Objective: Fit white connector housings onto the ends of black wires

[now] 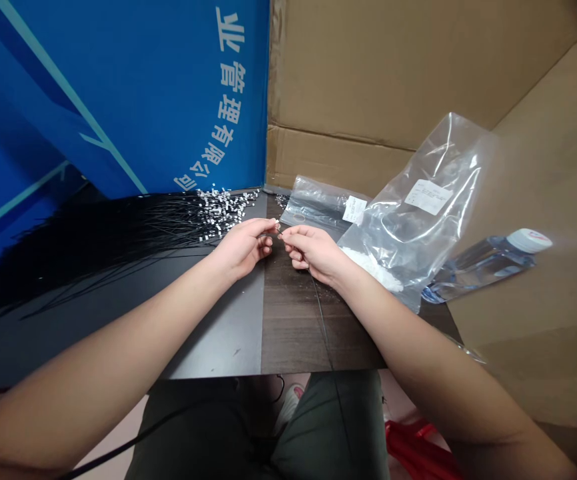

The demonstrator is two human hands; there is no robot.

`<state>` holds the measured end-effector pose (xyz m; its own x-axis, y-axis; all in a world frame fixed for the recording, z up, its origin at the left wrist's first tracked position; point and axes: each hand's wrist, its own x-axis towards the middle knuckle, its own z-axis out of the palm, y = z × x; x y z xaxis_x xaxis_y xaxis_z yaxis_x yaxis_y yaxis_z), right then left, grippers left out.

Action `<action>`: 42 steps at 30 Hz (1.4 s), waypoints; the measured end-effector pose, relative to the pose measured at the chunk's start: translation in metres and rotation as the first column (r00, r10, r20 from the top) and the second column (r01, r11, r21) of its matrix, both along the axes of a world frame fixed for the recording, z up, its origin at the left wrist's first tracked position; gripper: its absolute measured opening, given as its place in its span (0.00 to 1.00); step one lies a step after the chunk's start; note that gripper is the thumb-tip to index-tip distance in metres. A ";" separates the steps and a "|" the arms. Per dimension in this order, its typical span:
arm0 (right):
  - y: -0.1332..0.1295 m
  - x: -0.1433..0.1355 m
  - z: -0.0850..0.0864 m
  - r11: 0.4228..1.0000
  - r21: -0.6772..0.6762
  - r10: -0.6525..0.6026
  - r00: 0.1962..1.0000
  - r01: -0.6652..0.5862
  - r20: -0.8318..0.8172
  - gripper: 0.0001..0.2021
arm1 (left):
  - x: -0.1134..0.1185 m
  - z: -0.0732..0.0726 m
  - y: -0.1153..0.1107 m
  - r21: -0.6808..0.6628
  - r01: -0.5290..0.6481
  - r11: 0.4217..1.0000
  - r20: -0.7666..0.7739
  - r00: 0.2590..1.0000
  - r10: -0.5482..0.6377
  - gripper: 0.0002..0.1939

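Note:
Above the middle of the table, my left hand (248, 247) and my right hand (313, 251) meet at the fingertips. A small white connector (276, 222) shows in the pinch of my left thumb and forefinger. My right fingers are closed on a thin black wire (321, 313), which trails down over the table's front edge toward my lap. The wire's tip between the hands is too small to make out clearly. Left of my hands lies a large bundle of black wires (93, 227) with white connectors (221, 207) on their ends.
A clear plastic bag (418, 200) holding white pieces stands at the right, beside a flatter labelled bag (313, 200). A water bottle (488, 265) leans at the far right. Cardboard (368, 67) and a blue panel (143, 80) wall off the back of the table (288, 340).

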<state>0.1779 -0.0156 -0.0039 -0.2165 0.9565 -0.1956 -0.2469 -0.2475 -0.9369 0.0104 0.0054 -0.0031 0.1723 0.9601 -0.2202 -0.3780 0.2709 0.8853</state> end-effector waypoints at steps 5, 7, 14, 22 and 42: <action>0.000 0.001 0.000 0.999 0.033 0.017 1.000 -0.017 0.001 0.11 | 0.000 -0.001 0.001 0.002 -0.003 1.000 0.000 1.000 0.003 0.10; 0.000 0.001 -0.001 0.999 0.039 0.013 1.000 -0.013 0.007 0.11 | -0.001 -0.002 0.001 0.014 0.005 1.000 -0.003 1.000 -0.005 0.10; 0.000 -0.001 -0.004 0.998 0.064 -0.006 0.999 0.003 0.051 0.11 | 0.001 -0.004 0.000 0.039 0.025 0.999 -0.006 1.000 -0.025 0.11; 0.002 -0.001 -0.010 0.985 0.172 -0.008 0.984 -0.023 0.180 0.07 | 0.001 -0.004 0.001 0.019 0.024 1.000 0.019 1.000 -0.025 0.09; 0.004 -0.004 -0.010 0.979 0.204 -0.036 0.978 -0.008 0.208 0.05 | 0.002 -0.005 0.000 0.043 0.075 0.996 -0.001 0.997 -0.075 0.11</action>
<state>0.1738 -0.0118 -0.0137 -0.1778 0.9834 -0.0374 -0.0422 -0.0456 -0.9981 0.0127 0.0056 -0.0084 0.2440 0.9531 -0.1792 -0.3587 0.2604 0.8964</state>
